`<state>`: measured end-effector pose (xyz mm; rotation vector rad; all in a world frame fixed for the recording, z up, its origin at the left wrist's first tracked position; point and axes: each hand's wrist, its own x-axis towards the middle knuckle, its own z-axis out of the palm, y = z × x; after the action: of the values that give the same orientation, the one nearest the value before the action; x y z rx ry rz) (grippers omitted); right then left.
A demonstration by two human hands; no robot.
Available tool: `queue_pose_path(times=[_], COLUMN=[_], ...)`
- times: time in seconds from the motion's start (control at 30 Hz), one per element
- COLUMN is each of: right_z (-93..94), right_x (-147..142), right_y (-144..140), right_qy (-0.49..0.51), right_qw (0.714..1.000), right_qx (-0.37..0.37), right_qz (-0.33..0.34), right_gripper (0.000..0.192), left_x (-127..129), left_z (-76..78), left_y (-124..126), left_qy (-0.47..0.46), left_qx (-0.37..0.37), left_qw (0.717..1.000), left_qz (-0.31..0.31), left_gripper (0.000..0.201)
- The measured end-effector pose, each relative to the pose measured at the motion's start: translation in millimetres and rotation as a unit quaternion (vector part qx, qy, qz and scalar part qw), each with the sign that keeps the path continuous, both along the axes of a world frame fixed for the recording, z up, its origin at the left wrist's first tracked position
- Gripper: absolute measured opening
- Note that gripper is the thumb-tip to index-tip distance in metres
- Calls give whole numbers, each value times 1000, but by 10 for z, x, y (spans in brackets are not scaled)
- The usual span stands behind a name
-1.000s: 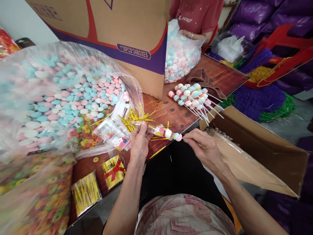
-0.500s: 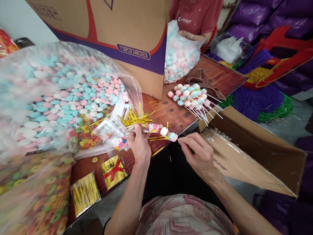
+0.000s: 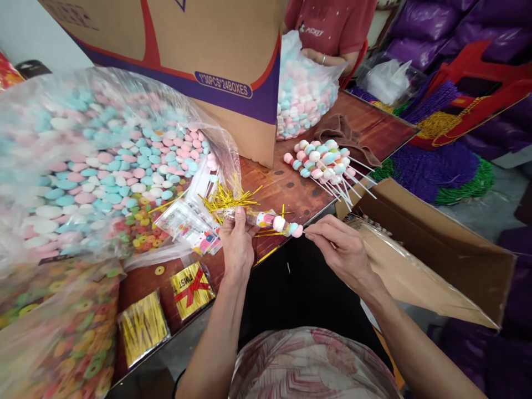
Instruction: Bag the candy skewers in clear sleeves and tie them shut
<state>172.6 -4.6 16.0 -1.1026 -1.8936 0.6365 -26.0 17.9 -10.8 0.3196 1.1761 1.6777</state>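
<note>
My left hand [image 3: 236, 241] pinches the open end of a small clear printed bag [image 3: 253, 218] at the table's front edge. My right hand [image 3: 338, 249] grips the white stick of a candy skewer [image 3: 286, 226] with pink, white and blue marshmallow pieces. The skewer's tip sits partly inside the bag. Loose gold twist ties [image 3: 228, 199] lie just behind my left hand, beside a stack of empty printed bags [image 3: 187, 221].
A large clear sack of pastel marshmallows [image 3: 103, 160] and ring candies [image 3: 62, 343] fills the left. Packs of gold ties [image 3: 143, 327] lie near the front edge. Finished skewers [image 3: 324, 163] lie at the back right, behind them a tall carton [image 3: 233, 61]. Another person [image 3: 332, 27] sits opposite; an open box [image 3: 436, 249] stands to the right.
The skewer has slid leftwards, further into the bag held by my left hand. My right hand followed it a little towards the left.
</note>
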Motion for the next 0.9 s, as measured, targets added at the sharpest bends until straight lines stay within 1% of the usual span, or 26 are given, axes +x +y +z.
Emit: queue_pose_path(times=[0.07, 0.2, 0.27, 0.33, 0.43, 0.5, 0.57, 0.67, 0.73, 0.9], right_z=[29, 51, 40, 21, -6, -17, -23, -33, -40, -31], right_x=[7, 15, 5, -25, -92, -124, -132, -113, -102, -125], right_y=[5, 8, -2, -28, -86, -119, -133, -126, -119, -134], right_qy=[-2, -7, -20, -44, -84, -103, -116, -120, -111, -83], right_qw=[1000, 999, 999, 997, 991, 987, 986, 987, 989, 991], right_qx=[10, 29, 41, 58, 91, 109, 115, 104, 99, 96], right_qz=[-17, -24, -29, -39, -52, -48, -33, -21, -24, -45], right_gripper=[14, 14, 14, 16, 17, 19, 20, 21, 20, 17], left_x=[-25, -82, -76, -34, 61, 110, 133, 132, 127, 129], left_z=[5, 21, 23, 18, 4, -4, -11, -17, -17, 13], left_y=[10, 20, 17, 8, -8, -15, -17, -17, -16, -16], left_qy=[3, 24, 32, 31, 23, 16, 11, 11, 10, 2], left_qx=[-4, -16, -19, -14, 1, 16, 30, 35, 34, 40], left_qw=[1000, 999, 998, 999, 999, 998, 997, 997, 997, 996], left_qz=[-2, -45, -49, -22, 42, 67, 76, 69, 65, 80], left_gripper=[45, 45, 45, 44, 41, 39, 38, 39, 39, 39])
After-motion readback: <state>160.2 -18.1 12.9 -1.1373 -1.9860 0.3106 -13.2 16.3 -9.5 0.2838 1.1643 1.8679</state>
